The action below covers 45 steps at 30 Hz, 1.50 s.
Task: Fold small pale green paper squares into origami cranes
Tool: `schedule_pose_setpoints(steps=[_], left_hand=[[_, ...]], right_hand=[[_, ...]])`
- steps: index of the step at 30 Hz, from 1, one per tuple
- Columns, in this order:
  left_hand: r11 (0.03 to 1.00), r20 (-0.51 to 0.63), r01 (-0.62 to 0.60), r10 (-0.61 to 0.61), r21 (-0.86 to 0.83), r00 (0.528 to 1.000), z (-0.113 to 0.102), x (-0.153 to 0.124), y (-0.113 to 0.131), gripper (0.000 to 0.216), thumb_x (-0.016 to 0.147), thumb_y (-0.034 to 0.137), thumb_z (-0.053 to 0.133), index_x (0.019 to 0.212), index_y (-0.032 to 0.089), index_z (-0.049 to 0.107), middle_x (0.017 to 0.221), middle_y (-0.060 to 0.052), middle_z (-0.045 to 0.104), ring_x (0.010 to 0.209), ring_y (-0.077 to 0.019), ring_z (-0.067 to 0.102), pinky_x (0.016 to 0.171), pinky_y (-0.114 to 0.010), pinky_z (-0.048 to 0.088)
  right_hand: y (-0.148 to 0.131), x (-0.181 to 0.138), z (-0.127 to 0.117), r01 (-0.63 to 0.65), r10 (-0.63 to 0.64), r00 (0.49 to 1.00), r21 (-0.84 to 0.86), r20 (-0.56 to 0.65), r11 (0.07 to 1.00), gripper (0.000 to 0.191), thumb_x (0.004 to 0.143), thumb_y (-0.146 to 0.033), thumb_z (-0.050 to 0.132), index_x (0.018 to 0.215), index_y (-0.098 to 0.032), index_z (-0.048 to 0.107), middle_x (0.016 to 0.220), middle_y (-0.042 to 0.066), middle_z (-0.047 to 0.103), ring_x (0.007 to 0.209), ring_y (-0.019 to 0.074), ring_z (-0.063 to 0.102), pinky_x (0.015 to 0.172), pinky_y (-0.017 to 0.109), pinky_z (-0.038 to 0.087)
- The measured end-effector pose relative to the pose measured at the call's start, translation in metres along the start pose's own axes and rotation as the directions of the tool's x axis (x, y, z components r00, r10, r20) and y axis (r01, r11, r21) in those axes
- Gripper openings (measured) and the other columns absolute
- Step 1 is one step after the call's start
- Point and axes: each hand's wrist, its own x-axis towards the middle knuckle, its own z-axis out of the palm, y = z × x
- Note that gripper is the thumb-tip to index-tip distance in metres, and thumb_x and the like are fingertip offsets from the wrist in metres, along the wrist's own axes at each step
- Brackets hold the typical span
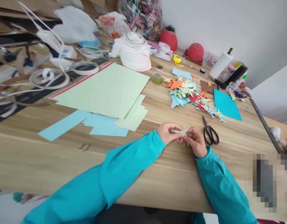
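Note:
Between my two hands is a small pale green folded paper piece (184, 132), pointed at its ends. My left hand (168, 132) pinches it from the left, with thumb and fingers closed. From the right, my right hand (196, 141) grips the same piece, and its fingers hide part of it. Just right of my right hand lie black-handled scissors (210, 133) on the wooden table. Beyond the hands is a pile of folded paper shapes (184, 90) in orange, green, blue and red.
A large pale green sheet (103, 88) lies at left, with green offcuts (134, 118) and blue paper strips (64, 124) beside it. A turquoise sheet (227, 104) is at right. Tape rolls (85, 67), a white-covered container (135, 56) and a yellow tape measure (177, 58) stand farther back.

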Motion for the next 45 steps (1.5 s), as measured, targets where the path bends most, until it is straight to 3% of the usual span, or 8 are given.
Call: schedule_pose_setpoints(steps=[4,12,18,26,36,45], left_hand=[[1.0,-0.016,0.003,-0.003,-0.009,1.0,-0.0006,-0.0001,0.0023,0.031,0.048,0.026,0.077,0.067,0.008,0.059,0.044,0.0,0.059,0.039,-0.0092,0.053,0.041,-0.021,0.044],[0.984,0.089,0.084,-0.071,-0.154,0.993,-0.003,0.0047,0.0015,0.031,0.043,0.026,0.079,0.06,0.009,0.059,0.049,-0.003,0.062,0.041,-0.0134,0.057,0.041,-0.025,0.045],[0.993,0.034,0.058,-0.055,-0.106,0.998,0.0005,0.0024,0.0015,0.036,0.045,0.029,0.079,0.065,0.009,0.058,0.046,-0.001,0.061,0.04,-0.0124,0.056,0.041,-0.024,0.046],[0.993,0.076,0.074,-0.068,-0.089,0.995,0.0028,0.0026,-0.004,0.039,0.05,0.038,0.076,0.071,0.01,0.059,0.048,0.0,0.061,0.043,-0.0112,0.058,0.047,-0.024,0.048],[0.971,-0.008,0.137,-0.141,-0.198,0.99,0.0043,0.0031,-0.0007,0.043,0.037,0.032,0.081,0.068,0.008,0.065,0.046,-0.003,0.062,0.04,-0.0132,0.057,0.04,-0.024,0.045],[0.952,0.088,0.181,-0.163,-0.246,0.983,0.0014,0.003,0.0002,0.036,0.035,0.027,0.082,0.06,0.008,0.064,0.047,-0.005,0.063,0.039,-0.0154,0.058,0.037,-0.025,0.046]], right_hand=[[-0.0005,0.0007,0.0018,-0.017,0.018,0.999,0.013,-0.038,1.0,0.018,0.071,-0.029,0.064,0.074,-0.019,0.05,0.056,-0.001,0.063,0.046,0.0109,0.053,0.042,0.022,0.04],[0.0063,0.0001,0.0007,0.05,-0.044,0.993,0.055,-0.114,0.997,0.011,0.07,-0.019,0.064,0.068,-0.018,0.053,0.052,-0.002,0.062,0.044,0.0102,0.053,0.037,0.019,0.036],[0.0032,-0.0001,0.0007,0.037,-0.036,0.992,0.004,-0.12,0.999,0.014,0.07,-0.026,0.065,0.075,-0.018,0.054,0.055,-0.001,0.062,0.047,0.0117,0.055,0.041,0.021,0.04],[0.0046,0.0005,-0.0004,0.042,-0.041,0.991,0.006,-0.124,0.999,0.013,0.071,-0.024,0.064,0.075,-0.018,0.054,0.054,-0.002,0.061,0.047,0.0107,0.054,0.042,0.022,0.04],[0.0051,0.0021,0.0007,0.065,-0.06,0.985,0.026,-0.162,0.998,0.007,0.07,-0.019,0.064,0.071,-0.018,0.057,0.054,-0.002,0.063,0.047,0.011,0.054,0.04,0.021,0.038],[0.0071,0.001,-0.0023,0.04,-0.033,0.984,0.037,-0.176,0.998,0.008,0.065,-0.023,0.067,0.063,-0.018,0.06,0.053,0.0,0.063,0.045,0.0119,0.053,0.037,0.022,0.035]])
